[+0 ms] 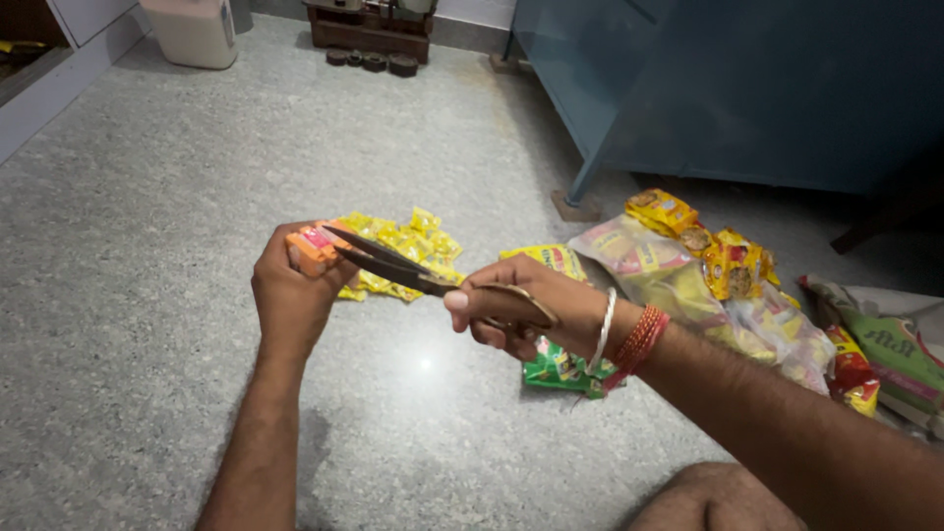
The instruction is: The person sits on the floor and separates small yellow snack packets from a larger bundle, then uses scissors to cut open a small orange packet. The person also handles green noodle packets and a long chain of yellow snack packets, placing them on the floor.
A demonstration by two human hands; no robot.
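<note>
The left hand [292, 295] was raised above the grey speckled stone floor [147, 295], its fingers closed around a small orange and red foil sachet [313, 246] whose top edge stuck out above the knuckles. The right hand [516, 310] gripped the handles of a pair of dark metal scissors [393, 264] – fingers wrapped tight on them, a silver bangle and red thread bracelets [629, 336] at the wrist. The blades stood slightly apart and reached leftward to the sachet, their tips meeting its upper edge; whether they had bitten into the foil could not be told.

Just behind the left hand, on the floor, lay a heap of small yellow sachets [408, 251]. Under the right wrist lay a green packet [556, 369], with a yellow packet [549, 259] just beyond the hand. To the right sat a clear plastic bag stuffed with yellow packets [678, 285] and more loose wrappers – near the foot of a blue metal cabinet [728, 88]. A white plastic container [192, 31] stood well apart at the far wall.
</note>
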